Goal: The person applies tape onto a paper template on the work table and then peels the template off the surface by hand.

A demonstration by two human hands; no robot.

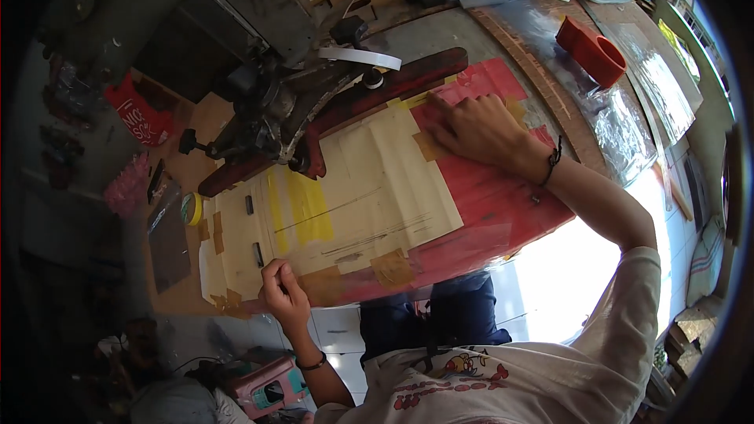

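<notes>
My left hand (284, 295) is closed, with its fingers curled and the thumb on top, at the front edge of the work board. Whatever it may hold is hidden. Near it are a small dark block (258, 254) and brown tape (320, 286). My right hand (481, 129) lies low over the red surface (487, 188), fingers bent inward and fingertips down beside the cream sheet (393, 165). I cannot make out anything between these fingers. Yellow tape strips (308, 208) cross the cream sheet, which bears dark scratch lines.
A dark machine (275, 110) with a long red-edged bar (393, 82) stands over the sheet's far side. A white strip (360, 57) sits on it. A yellow tape roll (192, 209) is at the left, a red ring-shaped object (593, 53) at the far right.
</notes>
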